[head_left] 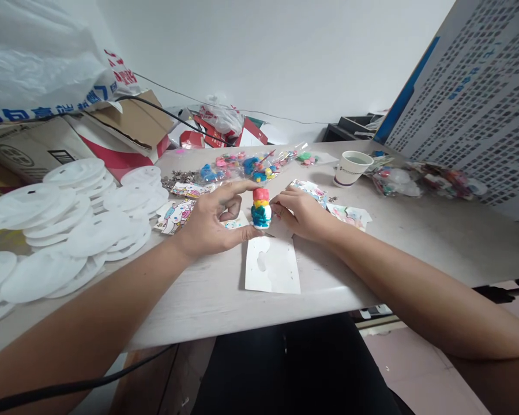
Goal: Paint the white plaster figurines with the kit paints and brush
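A small painted figurine, with red on top, a yellow band and blue-green on its white body, is upright above the table. My left hand grips it top and bottom between forefinger and thumb. Just right of it, my right hand has its fingers pinched together close to the figurine's side; whatever they may hold is hidden. Below the figurine lies a white sheet of paper with wet-looking stains. Cartoon-printed cards lie beside my left hand, and another printed card is behind my right hand.
Stacks of white discs cover the table's left side. A paper cup of liquid stands back right. Clear bags of colourful pieces lie at the back. A printed panel rises on the right; cardboard boxes stand left.
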### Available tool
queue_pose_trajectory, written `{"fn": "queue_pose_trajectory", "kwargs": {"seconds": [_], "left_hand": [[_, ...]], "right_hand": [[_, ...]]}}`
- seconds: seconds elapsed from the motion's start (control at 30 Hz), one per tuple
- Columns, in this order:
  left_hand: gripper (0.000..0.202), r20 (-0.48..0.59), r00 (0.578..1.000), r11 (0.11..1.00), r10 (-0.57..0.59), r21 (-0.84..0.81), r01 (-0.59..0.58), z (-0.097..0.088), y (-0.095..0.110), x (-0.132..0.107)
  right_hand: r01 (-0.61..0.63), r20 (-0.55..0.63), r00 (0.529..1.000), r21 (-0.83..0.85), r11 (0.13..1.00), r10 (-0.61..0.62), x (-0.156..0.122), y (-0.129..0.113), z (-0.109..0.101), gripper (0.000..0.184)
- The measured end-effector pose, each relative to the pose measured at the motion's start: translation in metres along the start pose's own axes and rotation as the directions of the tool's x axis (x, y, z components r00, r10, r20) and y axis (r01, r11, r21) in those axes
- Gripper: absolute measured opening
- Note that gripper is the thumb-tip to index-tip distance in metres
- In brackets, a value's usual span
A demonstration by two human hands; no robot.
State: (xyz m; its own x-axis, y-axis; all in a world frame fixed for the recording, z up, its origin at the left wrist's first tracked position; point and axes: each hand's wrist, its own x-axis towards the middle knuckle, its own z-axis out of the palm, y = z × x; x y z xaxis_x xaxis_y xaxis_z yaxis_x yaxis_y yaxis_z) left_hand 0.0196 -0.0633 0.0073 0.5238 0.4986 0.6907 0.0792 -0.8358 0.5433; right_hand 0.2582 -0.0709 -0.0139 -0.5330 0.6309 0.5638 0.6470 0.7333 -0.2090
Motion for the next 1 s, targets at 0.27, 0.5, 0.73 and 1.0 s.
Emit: {"fn": "queue_pose_trajectory", "kwargs": {"seconds": [0.27,0.5,0.73,1.0], "left_hand": [[0.065,-0.013,0.983,0.982,-0.185,-0.047,0.184,0.005,0.002,0.000],[0.069,-0.026,0.973,0.967,-0.228,-0.123,0.223,0.011,0.003,-0.001],[0.071,-0.005,0.972,0.955,-0.236,-0.184,0.231,0.010,0.005,-0.001],[0.069,0.024,0.947,0.912,-0.320,-0.261,0.315,0.012,0.003,-0.002]], "right_hand": [[0.060,-0.544,0.828,0.326,0.943,0.135,-0.003,-0.033,-0.024,0.020],[0.298,-0.559,0.821,0.245,0.922,-0.117,-0.004,-0.051,-0.034,0.019],[0.304,-0.537,0.826,0.171,0.937,-0.170,-0.007,-0.047,-0.037,0.018],[0.321,-0.601,0.781,0.156,0.934,-0.168,-0.007,-0.046,-0.035,0.020]]}}
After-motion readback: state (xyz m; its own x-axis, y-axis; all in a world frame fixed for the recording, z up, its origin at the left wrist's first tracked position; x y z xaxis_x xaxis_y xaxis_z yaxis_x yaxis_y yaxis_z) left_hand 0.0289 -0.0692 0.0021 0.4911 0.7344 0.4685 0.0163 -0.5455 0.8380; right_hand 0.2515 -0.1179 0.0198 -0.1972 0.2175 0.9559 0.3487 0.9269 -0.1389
